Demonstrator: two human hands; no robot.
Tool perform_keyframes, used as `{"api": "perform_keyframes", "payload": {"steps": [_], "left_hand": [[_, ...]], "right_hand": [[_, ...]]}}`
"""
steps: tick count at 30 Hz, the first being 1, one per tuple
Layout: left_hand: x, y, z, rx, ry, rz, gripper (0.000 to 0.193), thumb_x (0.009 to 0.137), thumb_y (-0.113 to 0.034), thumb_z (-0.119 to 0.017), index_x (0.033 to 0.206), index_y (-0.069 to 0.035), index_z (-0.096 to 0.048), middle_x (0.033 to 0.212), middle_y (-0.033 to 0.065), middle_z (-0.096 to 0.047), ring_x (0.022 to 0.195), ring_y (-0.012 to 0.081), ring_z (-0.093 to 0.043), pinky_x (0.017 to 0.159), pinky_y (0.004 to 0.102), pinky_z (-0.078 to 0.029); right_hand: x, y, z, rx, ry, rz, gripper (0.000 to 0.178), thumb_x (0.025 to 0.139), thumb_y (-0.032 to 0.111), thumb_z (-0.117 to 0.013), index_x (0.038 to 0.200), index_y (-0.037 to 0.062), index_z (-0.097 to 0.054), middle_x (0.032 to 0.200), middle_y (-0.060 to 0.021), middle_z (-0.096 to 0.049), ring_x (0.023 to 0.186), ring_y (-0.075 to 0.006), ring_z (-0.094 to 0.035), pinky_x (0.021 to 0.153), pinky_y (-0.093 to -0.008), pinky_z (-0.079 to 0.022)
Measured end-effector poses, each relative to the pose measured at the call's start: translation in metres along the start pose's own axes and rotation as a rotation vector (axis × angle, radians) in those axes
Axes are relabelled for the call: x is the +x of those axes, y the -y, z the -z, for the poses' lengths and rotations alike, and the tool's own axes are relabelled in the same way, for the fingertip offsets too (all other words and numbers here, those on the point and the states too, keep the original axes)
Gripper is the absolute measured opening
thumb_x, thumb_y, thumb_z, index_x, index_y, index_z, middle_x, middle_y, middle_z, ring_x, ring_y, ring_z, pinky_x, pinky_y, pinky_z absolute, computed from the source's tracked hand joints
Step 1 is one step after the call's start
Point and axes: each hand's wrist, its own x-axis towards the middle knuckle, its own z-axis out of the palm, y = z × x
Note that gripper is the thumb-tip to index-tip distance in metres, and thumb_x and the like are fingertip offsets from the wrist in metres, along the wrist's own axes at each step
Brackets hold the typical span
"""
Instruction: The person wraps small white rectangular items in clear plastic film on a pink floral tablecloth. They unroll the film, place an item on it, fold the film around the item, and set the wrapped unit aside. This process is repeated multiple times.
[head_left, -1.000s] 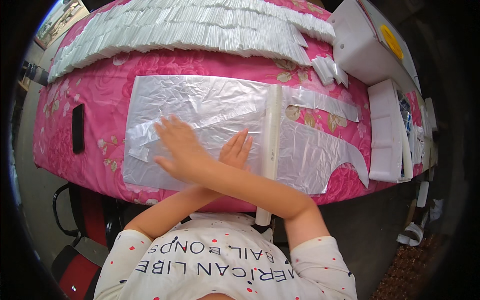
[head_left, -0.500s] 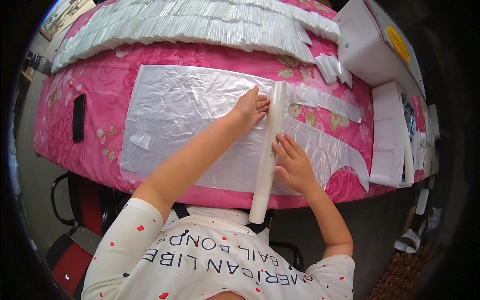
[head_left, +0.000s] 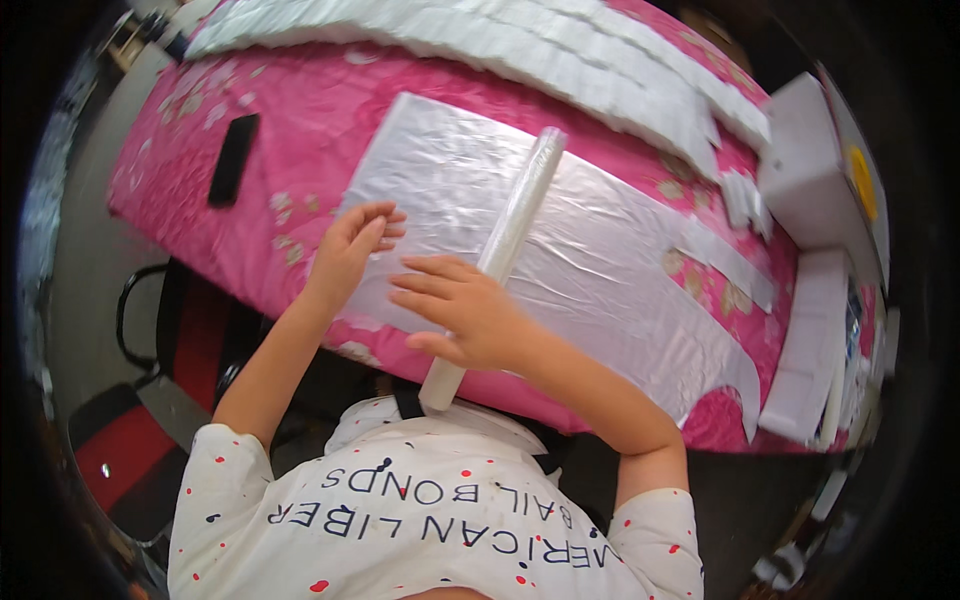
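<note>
The right hand (head_left: 468, 310) fans its fingers over the clear roll (head_left: 521, 202), contact unclear; the left hand (head_left: 355, 252), empty, curves its fingers loosely above the plastic sheet (head_left: 615, 265). The roll crosses the sheet, overhanging the tabletop's (head_left: 310, 125) near edge; white stacks (head_left: 480, 42) line the far edge.

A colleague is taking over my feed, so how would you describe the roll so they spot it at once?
Find the pink cloth, then the shiny sheet spread on it. The roll lies slantwise across that sheet, partly hidden behind the right hand. Unlike the flat, wrinkled sheet, it is a long, pale cylinder.
</note>
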Motion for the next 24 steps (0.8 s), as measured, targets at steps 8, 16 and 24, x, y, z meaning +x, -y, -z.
{"api": "perform_keyframes", "payload": {"steps": [8, 16, 24], "left_hand": [[-0.105, 0.033, 0.063, 0.010, -0.268, 0.023, 0.029, 0.092, -0.007, -0.043, 0.120, 0.003, -0.047, 0.109, 0.0104, -0.058, 0.095, 0.0138, -0.056, 0.082, 0.0260, -0.045], [-0.101, 0.035, 0.030, 1.159, -0.368, -0.203, 0.087, 0.069, -0.024, -0.074, 0.134, 0.005, -0.025, 0.109, 0.0195, -0.049, 0.100, 0.0349, -0.051, 0.086, 0.0421, -0.043], [-0.099, 0.017, 0.037, -0.572, 0.166, 0.356, 0.051, 0.080, -0.019, -0.066, 0.120, 0.006, -0.046, 0.106, 0.0132, -0.058, 0.087, 0.0159, -0.061, 0.075, 0.0273, -0.051]], "right_hand": [[0.030, -0.054, -0.009, -0.376, 0.086, -0.017, 0.050, 0.084, 0.036, -0.052, 0.125, 0.0069, -0.048, 0.132, -0.0118, -0.044, 0.130, -0.0288, -0.031, 0.108, -0.0439, -0.020], [0.142, -0.054, -0.096, -0.508, -0.297, -0.343, 0.065, 0.079, 0.025, -0.056, 0.136, 0.0025, -0.032, 0.140, -0.0236, -0.028, 0.133, -0.0347, -0.023, 0.109, -0.0470, -0.013], [0.130, -0.064, -0.061, 1.098, -0.809, -0.681, 0.066, 0.074, 0.011, -0.062, 0.128, -0.0061, -0.027, 0.111, -0.0243, -0.048, 0.100, -0.0270, -0.052, 0.087, -0.0414, -0.043]]}}
